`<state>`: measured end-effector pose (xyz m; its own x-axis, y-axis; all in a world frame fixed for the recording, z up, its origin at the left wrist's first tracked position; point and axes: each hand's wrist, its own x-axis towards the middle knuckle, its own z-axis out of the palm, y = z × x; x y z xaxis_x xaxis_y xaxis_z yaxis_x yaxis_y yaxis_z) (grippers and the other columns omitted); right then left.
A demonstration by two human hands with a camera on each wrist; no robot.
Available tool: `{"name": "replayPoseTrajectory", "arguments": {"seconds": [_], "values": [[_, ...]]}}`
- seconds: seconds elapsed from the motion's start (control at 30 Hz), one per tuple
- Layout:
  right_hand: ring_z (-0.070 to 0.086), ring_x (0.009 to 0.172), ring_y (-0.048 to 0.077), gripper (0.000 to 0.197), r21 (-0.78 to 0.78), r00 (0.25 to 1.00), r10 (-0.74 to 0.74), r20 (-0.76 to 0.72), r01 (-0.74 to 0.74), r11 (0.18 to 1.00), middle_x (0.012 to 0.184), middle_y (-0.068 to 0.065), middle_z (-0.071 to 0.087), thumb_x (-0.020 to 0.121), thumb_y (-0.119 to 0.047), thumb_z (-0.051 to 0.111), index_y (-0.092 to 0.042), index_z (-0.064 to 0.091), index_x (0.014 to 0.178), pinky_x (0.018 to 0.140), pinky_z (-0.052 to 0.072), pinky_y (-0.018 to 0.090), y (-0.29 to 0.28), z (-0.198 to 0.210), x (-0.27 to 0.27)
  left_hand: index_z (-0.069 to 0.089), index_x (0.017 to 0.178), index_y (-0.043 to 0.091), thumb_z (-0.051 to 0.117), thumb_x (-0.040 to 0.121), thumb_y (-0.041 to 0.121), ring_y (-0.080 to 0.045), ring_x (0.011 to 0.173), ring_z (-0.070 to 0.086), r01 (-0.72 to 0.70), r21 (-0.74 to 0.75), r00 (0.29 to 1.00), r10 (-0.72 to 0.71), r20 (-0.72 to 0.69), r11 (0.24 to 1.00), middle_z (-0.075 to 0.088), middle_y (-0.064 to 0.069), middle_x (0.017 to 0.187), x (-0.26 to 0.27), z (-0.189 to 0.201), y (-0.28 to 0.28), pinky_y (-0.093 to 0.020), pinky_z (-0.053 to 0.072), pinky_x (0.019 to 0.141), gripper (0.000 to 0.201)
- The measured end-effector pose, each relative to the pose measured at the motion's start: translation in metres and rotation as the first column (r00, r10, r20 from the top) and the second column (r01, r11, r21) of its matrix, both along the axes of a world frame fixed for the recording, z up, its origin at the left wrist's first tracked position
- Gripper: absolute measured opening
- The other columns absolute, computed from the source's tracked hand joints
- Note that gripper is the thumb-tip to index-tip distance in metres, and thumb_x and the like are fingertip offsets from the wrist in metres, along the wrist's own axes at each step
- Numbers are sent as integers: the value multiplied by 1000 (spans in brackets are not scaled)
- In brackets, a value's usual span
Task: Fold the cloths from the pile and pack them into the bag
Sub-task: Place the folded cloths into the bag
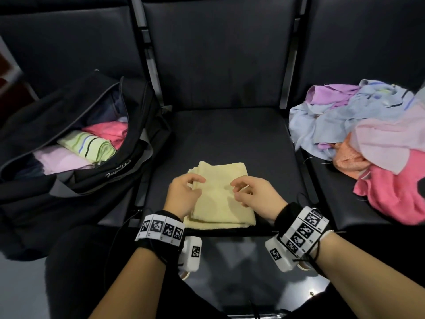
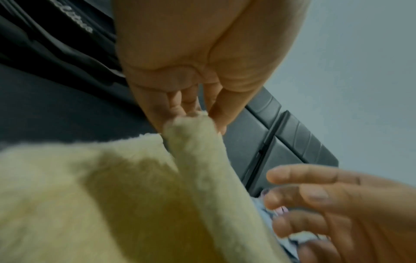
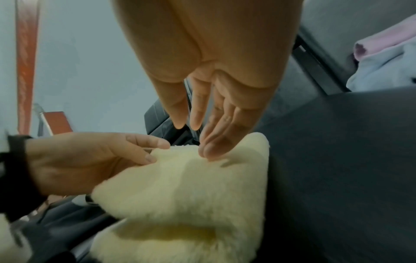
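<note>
A folded pale yellow cloth [image 1: 224, 203] lies on the front of the middle black seat [image 1: 230, 134]. My left hand [image 1: 198, 185] is on its left edge; in the left wrist view the thumb and fingers [image 2: 217, 117] pinch a raised fold of the yellow cloth [image 2: 90, 195]. My right hand [image 1: 239, 191] hovers over the cloth's middle with relaxed, fairly straight fingers; in the right wrist view its fingertips [image 3: 209, 151] just touch the cloth [image 3: 191, 195]. The open black bag [image 1: 128, 171] holds folded pink, green-striped and lilac cloths on the left seat. The loose pile [image 1: 368, 134] lies on the right seat.
Seat backs rise behind all three seats, with dark metal gaps between them. The bag's opening faces up and to the right, its near wall beside the yellow cloth. My dark-clothed legs fill the bottom of the head view.
</note>
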<state>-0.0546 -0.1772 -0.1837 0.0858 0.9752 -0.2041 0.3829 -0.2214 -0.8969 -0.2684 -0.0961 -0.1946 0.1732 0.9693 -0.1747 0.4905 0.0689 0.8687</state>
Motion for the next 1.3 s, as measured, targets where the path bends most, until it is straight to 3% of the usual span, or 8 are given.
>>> {"name": "replayPoseTrajectory", "arguments": {"seconds": [0.1,0.4,0.63,0.77,0.87,0.97,1.13,1.3], "values": [[59,70,-2,22,17,987,108,117,-111,994,92,-9,68,85,-13,67,-33,68,94,74,46,15,-4,-4,-5,73,87,21,61,73,-10,-7,52,44,-26,-53,995,21,-99,998,50,12,67,-11,-1,-3,-21,39,57,37],[58,97,10,29,47,891,307,334,-341,939,104,-5,59,80,-15,71,-19,70,108,86,45,20,-21,-11,-15,70,99,22,57,76,-8,-16,75,52,10,-68,957,-30,-289,998,50,4,80,-17,-8,-8,-22,38,66,40],[41,111,19,39,-125,523,417,743,-504,855,120,-4,46,80,-22,62,-28,55,118,92,37,32,-31,-19,-25,67,105,23,48,81,-12,-22,95,54,-41,3,951,40,-306,999,51,1,99,-14,-9,-12,-30,45,83,47],[45,110,25,38,-84,565,375,735,-474,877,120,1,51,84,-4,47,-20,59,117,87,43,36,-30,-22,-26,67,108,26,50,83,-7,-22,111,49,3,108,902,44,-430,994,49,4,117,-12,-9,-15,-28,44,85,45],[47,113,22,43,-97,604,369,706,-434,896,120,-2,54,86,-4,43,-22,61,121,85,47,38,-24,-18,-24,70,99,33,69,85,32,-15,111,49,202,138,887,-121,-446,970,55,14,110,-2,0,-21,-29,41,93,14],[55,105,22,36,5,748,301,592,-376,927,108,0,62,82,-5,51,-18,68,111,89,46,37,-16,-8,-16,66,104,41,69,63,72,-6,107,44,429,-36,721,-366,-589,903,53,21,109,11,1,-32,-35,35,95,52],[59,89,12,27,146,913,158,377,-227,963,95,-8,64,76,-6,61,-19,69,99,84,49,30,-13,1,0,62,111,33,64,82,14,-19,108,48,483,32,647,-332,-687,875,51,8,109,15,-1,-37,-33,40,91,36],[49,111,17,46,9,694,322,644,-428,904,122,-5,57,79,-7,55,-20,62,122,94,42,30,-23,-17,2,70,104,17,50,86,-4,-23,105,51,498,59,720,-374,-585,865,58,0,107,7,-3,-28,-37,48,91,34]]}}
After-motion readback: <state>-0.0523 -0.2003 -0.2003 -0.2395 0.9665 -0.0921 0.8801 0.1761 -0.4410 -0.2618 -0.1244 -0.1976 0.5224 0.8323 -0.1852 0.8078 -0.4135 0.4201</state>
